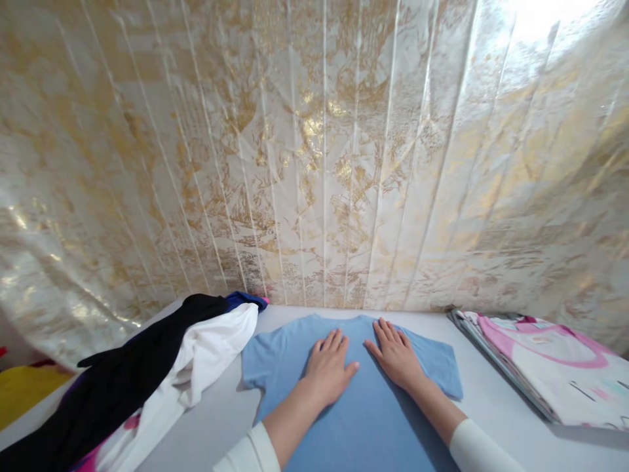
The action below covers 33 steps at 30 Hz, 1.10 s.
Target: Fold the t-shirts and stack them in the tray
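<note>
A light blue T-shirt [314,360] lies spread on the white table, its neckline toward the far edge and its short sleeves out to both sides. My left hand [330,367] rests palm down on the upper middle of the shirt, fingers stretched forward and thumb out to the right. Flat near the right shoulder is my right hand [396,354], its fingers extended and a little apart. Neither hand grips anything. The shirt's lower part runs out of view at the bottom.
Loose black and white clothes [142,373] are heaped along the left. A stack of folded clothes [565,373], a pink-trimmed white top uppermost, lies at right. Yellow cloth [29,390] shows at far left. A shiny gold-and-white patterned curtain [319,164] hangs behind the table [511,406].
</note>
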Motion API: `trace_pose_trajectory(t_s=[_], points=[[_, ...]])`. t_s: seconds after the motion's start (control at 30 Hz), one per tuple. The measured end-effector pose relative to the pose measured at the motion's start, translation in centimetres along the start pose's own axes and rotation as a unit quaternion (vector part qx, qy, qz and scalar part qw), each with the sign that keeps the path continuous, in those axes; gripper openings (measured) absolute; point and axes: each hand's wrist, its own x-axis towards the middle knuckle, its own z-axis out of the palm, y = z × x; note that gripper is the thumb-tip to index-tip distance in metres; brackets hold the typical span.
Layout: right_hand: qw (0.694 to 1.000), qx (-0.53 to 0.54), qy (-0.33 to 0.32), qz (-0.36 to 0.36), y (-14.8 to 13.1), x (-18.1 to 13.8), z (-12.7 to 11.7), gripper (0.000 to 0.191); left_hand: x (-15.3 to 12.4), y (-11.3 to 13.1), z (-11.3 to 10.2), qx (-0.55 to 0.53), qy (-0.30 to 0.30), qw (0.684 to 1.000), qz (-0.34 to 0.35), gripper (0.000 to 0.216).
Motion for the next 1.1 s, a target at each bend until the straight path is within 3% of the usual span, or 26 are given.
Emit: trace_pose_trajectory(t_s=[0.23, 0.43, 0.53, 0.6, 0.73, 0.8, 0.97, 1.1], points=[[0.999, 0.044, 0.006, 0.008, 0.4, 0.1, 0.0, 0.065, 0.2, -4.4, 0.2, 0.026, 0.025, 0.995, -0.089, 0.055], [0.968, 0.251, -0.007, 0.010, 3.0, -0.2, -1.6, 0.060, -0.2, -4.5, -0.6, 0.030, 0.014, 0.995, -0.099, 0.056], [0.940, 0.341, 0.003, 0.007, 5.7, -1.3, -2.9, 0.059, -1.0, -2.2, -1.3, 0.016, -0.005, 0.998, -0.056, 0.056], [0.936, 0.351, -0.005, 0.002, 7.4, -2.3, -3.6, 0.057, -2.1, 0.5, -1.9, -0.007, -0.025, 1.000, 0.008, 0.056], [0.985, 0.171, -0.024, 0.030, 9.6, -4.0, -4.3, 0.046, -4.2, 6.6, -2.6, -0.129, -0.096, 0.970, 0.182, 0.056], [0.993, 0.101, -0.009, 0.061, 10.1, -4.5, -4.3, 0.045, -4.7, 9.0, -2.5, -0.175, -0.144, 0.947, 0.229, 0.061], [0.989, 0.051, 0.031, 0.134, 10.5, -4.7, -3.8, 0.047, -4.3, 12.1, -1.1, -0.206, -0.189, 0.937, 0.209, 0.074], [0.987, 0.055, 0.035, 0.146, 10.4, -3.7, -3.4, 0.022, -4.3, 12.4, 0.5, -0.209, -0.189, 0.938, 0.200, 0.076]])
